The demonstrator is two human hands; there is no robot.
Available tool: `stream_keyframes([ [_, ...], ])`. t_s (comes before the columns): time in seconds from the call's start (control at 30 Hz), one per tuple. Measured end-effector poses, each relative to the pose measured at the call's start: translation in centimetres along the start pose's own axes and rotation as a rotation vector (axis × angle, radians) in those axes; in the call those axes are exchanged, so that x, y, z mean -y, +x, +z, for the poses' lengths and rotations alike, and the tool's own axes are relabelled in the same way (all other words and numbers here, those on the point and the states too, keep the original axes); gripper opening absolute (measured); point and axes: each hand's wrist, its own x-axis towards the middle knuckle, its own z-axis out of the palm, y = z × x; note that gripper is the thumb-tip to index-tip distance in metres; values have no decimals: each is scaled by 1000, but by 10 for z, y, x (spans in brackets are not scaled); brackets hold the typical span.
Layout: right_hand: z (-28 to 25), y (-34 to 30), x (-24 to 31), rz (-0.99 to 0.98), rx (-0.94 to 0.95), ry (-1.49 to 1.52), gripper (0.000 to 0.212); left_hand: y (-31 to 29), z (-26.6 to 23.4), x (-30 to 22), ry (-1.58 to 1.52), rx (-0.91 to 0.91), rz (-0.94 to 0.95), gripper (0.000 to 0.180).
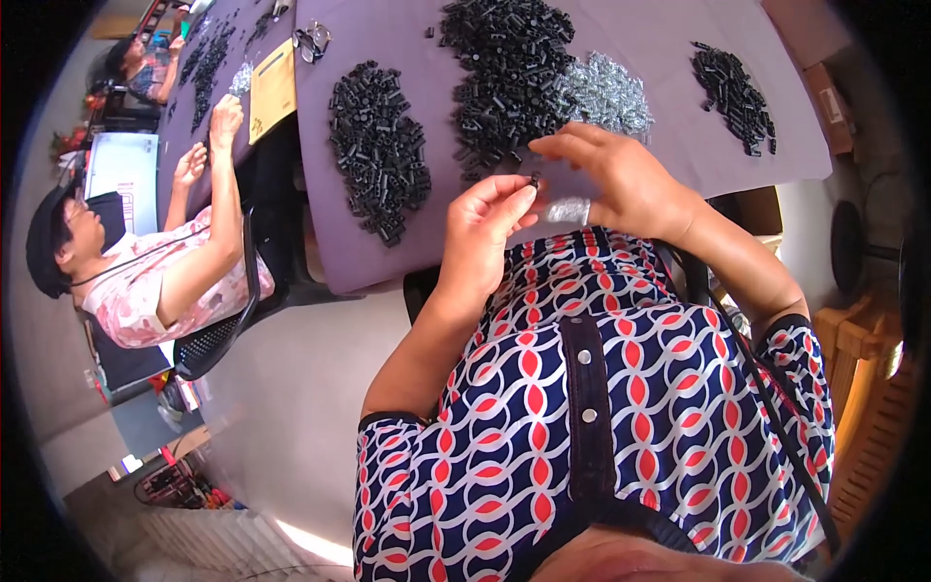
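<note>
My left hand [485,228] pinches a small black cylindrical piece [534,179] between thumb and fingertips, just off the table's near edge. Close by on the right, my right hand [626,184] has its fingers apart, with nothing visible in them. A silvery wrap [567,210] covers its thumb. Beyond both hands spreads a large heap of black cylindrical pieces [504,78]. Against its right side lies a pile of small shiny silver parts [609,95], just past my right fingers. Another black heap [378,145] is to the left, and a smaller one [732,97] to the right.
All the heaps lie on a purple-grey tabletop [669,58]. At left, a seated co-worker [175,272] works over more black pieces, beside a yellow-brown envelope [272,92]. A further person [145,73] sits beyond. Metal scissors-like tools [312,41] lie near the envelope. A wooden chair [858,388] stands at right.
</note>
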Motion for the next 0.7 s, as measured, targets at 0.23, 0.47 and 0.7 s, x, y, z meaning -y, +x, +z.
stream_keyframes([
  [0.23, 5, 14, 4, -182, 38, -429, 36, 3, 4, 1, -2, 54, 21, 15],
  [0.47, 17, 11, -16, -287, -27, -305, 33, 8, -2, -8, -209, 196, -273, 24],
  [0.7, 23, 2, -19, -243, 38, -230, 34, 5, 2, 0, -217, 183, -350, 23],
])
